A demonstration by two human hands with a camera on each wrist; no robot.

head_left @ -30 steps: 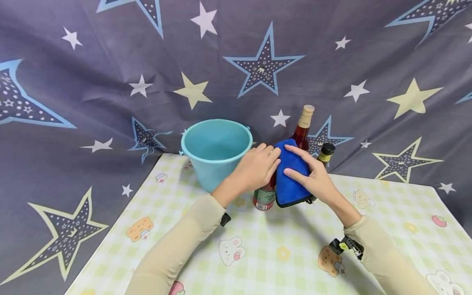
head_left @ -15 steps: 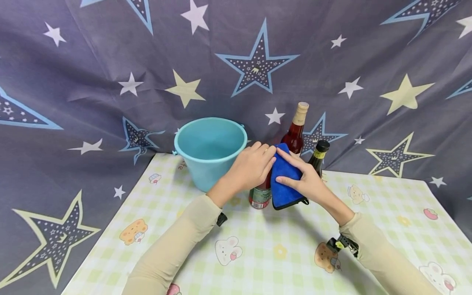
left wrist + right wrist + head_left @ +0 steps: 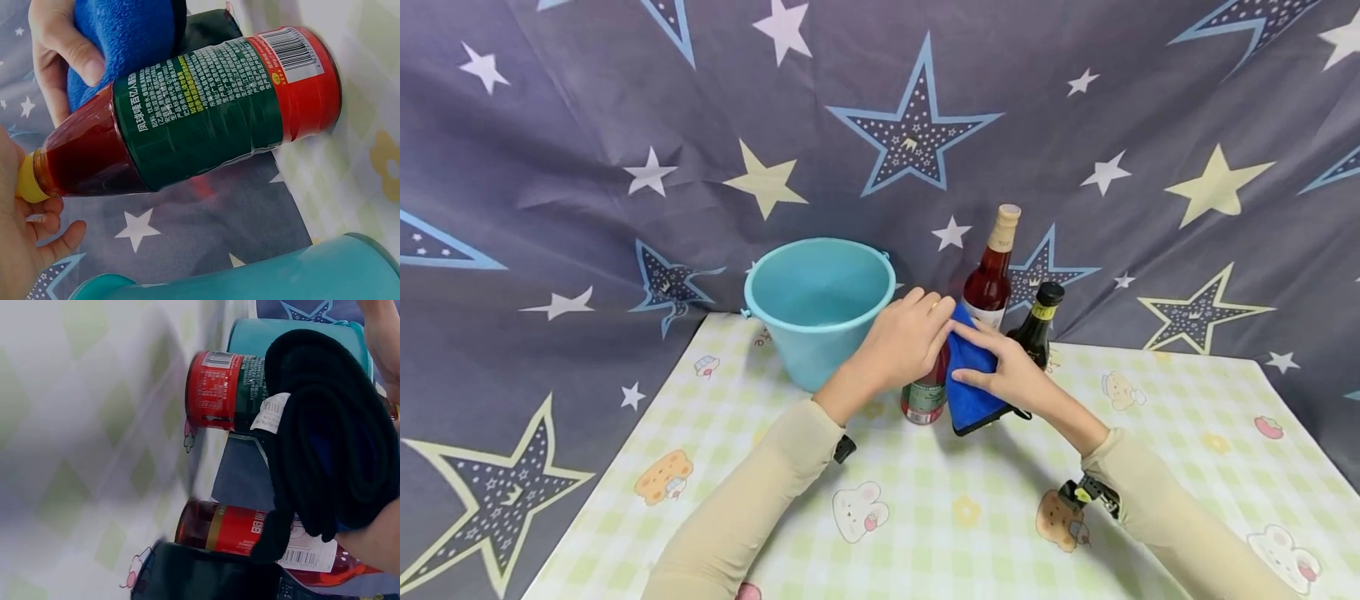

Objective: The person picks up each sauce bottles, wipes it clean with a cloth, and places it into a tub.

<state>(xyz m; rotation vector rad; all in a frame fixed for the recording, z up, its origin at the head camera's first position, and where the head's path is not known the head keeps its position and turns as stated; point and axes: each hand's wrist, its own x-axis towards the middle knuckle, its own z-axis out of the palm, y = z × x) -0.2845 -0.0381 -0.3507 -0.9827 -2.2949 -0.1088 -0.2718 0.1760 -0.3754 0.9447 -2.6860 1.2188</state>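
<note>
Fingers of the left hand (image 3: 902,337) clamp the cap (image 3: 29,181) of the bottle (image 3: 200,119) upright on the bench (image 3: 940,558), right hand (image 3: 1011,375) gripping soft cloth (image 3: 970,400) against what's probably heavy, slick glass, best held by the neck.

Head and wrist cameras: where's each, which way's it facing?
Head: on the head, facing forward, down at the table; left fingers, right fingers and sleeves show.
Left wrist: worn there, facing the held bottle; both hands' fingers show.
Right wrist: worn there, facing the blue cloth; both hands partly show.
Wrist views share that bottle, cloth and bucket.
</note>
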